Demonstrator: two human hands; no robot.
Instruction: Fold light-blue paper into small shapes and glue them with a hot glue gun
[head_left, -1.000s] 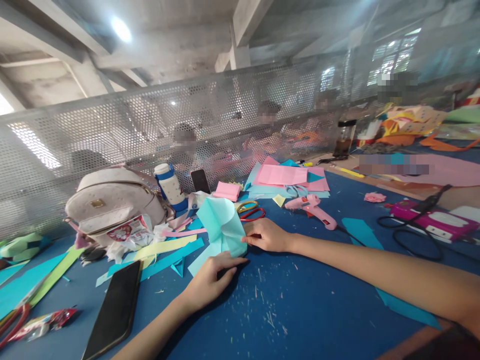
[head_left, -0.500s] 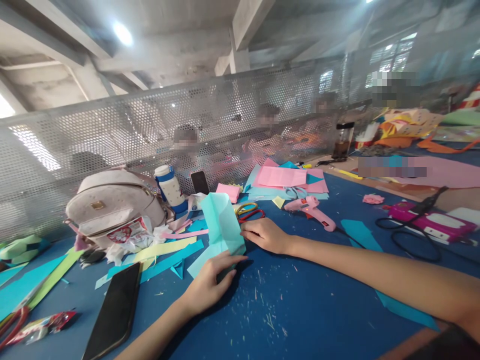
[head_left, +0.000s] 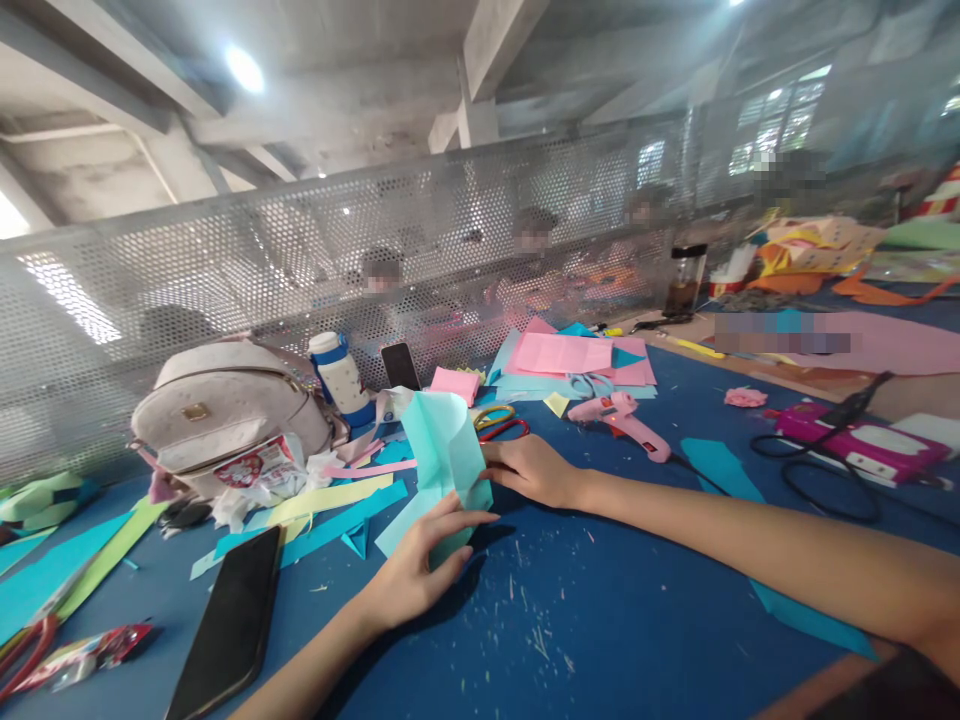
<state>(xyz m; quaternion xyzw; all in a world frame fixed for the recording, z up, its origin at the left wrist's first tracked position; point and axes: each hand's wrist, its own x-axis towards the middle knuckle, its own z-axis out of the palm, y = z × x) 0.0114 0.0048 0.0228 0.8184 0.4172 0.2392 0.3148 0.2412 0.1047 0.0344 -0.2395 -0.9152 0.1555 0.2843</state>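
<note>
A folded sheet of light turquoise paper (head_left: 439,440) stands partly upright on the blue table, its upper part curved and creased. My left hand (head_left: 412,565) rests against its lower part, fingers apart and thumb spread from them. At the paper's right edge, my right hand (head_left: 536,472) is closed, with the paper pinched between its fingers; some fingertips are hidden behind the sheet. Just beyond the right hand lie scissors with red and yellow handles (head_left: 502,425). A pink glue gun (head_left: 622,420) lies to the right.
A phone (head_left: 229,625), paper strips (head_left: 322,497) and a pale backpack (head_left: 225,410) occupy the left side. A bottle (head_left: 341,375) and an upright phone (head_left: 400,366) stand at the back by a perforated metal screen (head_left: 262,260). Pink sheets (head_left: 562,352) and a magenta device (head_left: 862,445) lie to the right.
The upper part of the turquoise paper has bent into a rounder curve, its top slightly lower. My left index finger has lifted a little; the right hand has hardly moved.
</note>
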